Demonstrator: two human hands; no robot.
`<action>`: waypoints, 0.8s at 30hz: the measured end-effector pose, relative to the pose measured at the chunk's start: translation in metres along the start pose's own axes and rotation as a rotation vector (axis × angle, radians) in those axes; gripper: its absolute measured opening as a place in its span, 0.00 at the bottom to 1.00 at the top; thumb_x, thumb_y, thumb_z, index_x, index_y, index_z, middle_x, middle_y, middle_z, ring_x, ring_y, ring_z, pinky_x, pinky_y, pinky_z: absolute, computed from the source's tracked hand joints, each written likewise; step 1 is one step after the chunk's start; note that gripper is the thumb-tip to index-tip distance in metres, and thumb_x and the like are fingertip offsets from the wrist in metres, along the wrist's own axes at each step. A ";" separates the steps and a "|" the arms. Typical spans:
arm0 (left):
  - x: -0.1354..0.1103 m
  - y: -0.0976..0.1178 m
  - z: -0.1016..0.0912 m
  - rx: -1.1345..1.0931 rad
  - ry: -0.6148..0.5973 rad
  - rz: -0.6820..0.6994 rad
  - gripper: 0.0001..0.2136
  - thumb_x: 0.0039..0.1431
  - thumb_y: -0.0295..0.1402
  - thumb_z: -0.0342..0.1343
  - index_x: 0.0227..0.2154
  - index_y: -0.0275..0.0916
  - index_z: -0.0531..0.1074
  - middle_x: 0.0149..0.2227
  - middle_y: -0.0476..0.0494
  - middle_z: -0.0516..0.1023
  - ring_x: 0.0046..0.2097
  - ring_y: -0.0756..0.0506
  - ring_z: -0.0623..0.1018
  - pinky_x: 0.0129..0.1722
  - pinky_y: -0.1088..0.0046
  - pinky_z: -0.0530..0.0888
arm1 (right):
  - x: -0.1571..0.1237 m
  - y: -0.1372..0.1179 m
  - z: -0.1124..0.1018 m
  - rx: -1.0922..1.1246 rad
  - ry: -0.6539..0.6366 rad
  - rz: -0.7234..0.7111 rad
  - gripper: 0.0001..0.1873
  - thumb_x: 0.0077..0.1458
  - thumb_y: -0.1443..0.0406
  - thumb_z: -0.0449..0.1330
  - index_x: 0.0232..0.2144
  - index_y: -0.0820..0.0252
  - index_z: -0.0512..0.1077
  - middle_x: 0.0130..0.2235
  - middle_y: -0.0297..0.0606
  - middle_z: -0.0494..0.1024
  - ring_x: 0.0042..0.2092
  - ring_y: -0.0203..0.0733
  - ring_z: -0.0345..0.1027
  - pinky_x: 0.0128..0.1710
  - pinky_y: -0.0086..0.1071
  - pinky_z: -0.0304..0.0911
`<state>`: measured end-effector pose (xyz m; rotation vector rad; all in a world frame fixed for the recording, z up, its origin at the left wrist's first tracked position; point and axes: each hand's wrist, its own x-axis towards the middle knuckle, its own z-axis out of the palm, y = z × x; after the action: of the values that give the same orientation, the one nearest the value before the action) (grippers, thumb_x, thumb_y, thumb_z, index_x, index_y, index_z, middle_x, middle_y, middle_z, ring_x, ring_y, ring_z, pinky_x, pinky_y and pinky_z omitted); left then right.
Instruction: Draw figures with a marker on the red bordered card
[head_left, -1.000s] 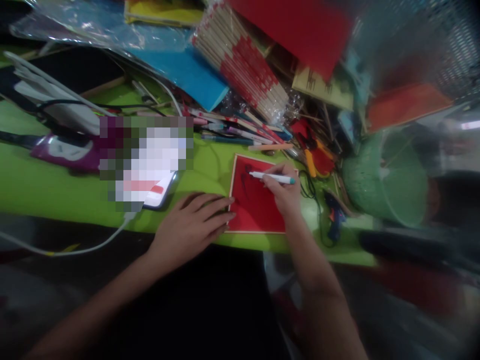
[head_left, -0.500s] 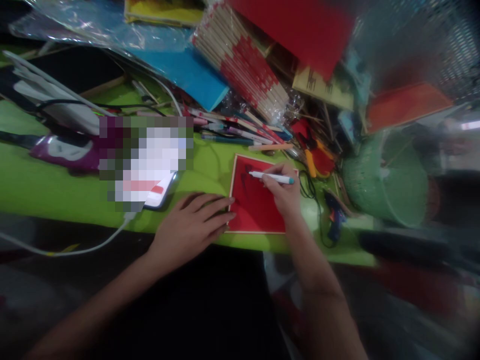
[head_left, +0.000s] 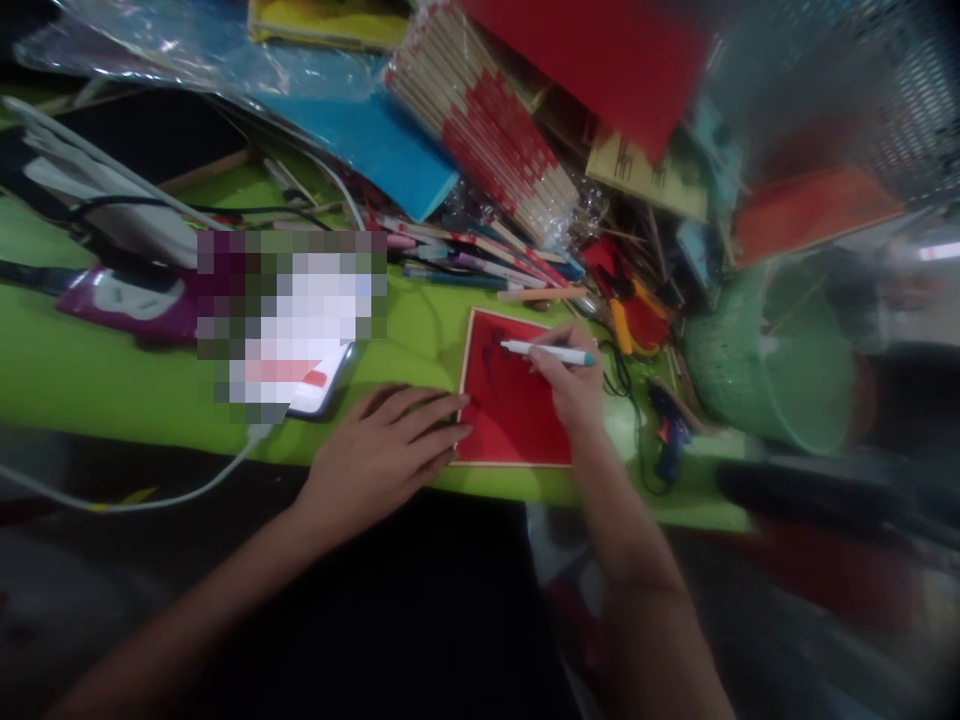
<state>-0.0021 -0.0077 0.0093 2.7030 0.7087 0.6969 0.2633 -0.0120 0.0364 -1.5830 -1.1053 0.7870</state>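
Observation:
A red square panel (head_left: 517, 425) with a pale wooden edge lies on the green table (head_left: 409, 345). Dark strokes show on its upper left part. My right hand (head_left: 576, 385) is closed around a white marker (head_left: 551, 351) with a teal end, its tip at or just above the strokes. I cannot tell whether the tip touches the surface. Flat on the table, my left hand (head_left: 390, 435) has its fingers stretched out, and the fingertips rest at the panel's left edge.
A phone (head_left: 319, 390), partly pixelated, lies on the left with a white cable (head_left: 217, 487). Behind the panel are heaped pens (head_left: 491, 268), a bundle of wooden sticks (head_left: 480, 110) and orange-handled pliers (head_left: 622, 310). At right are a glue gun (head_left: 671, 440) and a green basket (head_left: 772, 360).
My right hand and the marker have shifted slightly to the right. My left hand and the panel have stayed in place.

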 end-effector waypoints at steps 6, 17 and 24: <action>0.000 0.000 0.000 -0.005 0.006 -0.001 0.09 0.73 0.34 0.56 0.51 0.48 0.79 0.61 0.50 0.82 0.58 0.41 0.79 0.57 0.57 0.72 | 0.000 -0.001 0.000 -0.039 -0.004 0.019 0.09 0.52 0.60 0.68 0.31 0.54 0.72 0.28 0.28 0.75 0.29 0.35 0.67 0.30 0.31 0.63; 0.001 0.001 -0.002 -0.004 0.007 -0.002 0.09 0.73 0.33 0.57 0.50 0.49 0.80 0.60 0.50 0.82 0.58 0.41 0.79 0.56 0.57 0.74 | 0.000 -0.003 0.001 -0.103 -0.029 0.030 0.10 0.53 0.57 0.67 0.32 0.54 0.71 0.28 0.28 0.74 0.30 0.36 0.66 0.32 0.31 0.63; -0.001 0.000 -0.001 0.008 -0.024 -0.007 0.10 0.73 0.33 0.57 0.51 0.49 0.80 0.62 0.51 0.81 0.59 0.40 0.79 0.57 0.56 0.73 | 0.001 -0.004 0.002 -0.092 -0.025 0.041 0.09 0.51 0.59 0.67 0.30 0.54 0.72 0.26 0.27 0.74 0.28 0.35 0.65 0.30 0.31 0.62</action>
<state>-0.0030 -0.0080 0.0101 2.7103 0.7159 0.6605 0.2613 -0.0098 0.0399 -1.6820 -1.1444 0.7948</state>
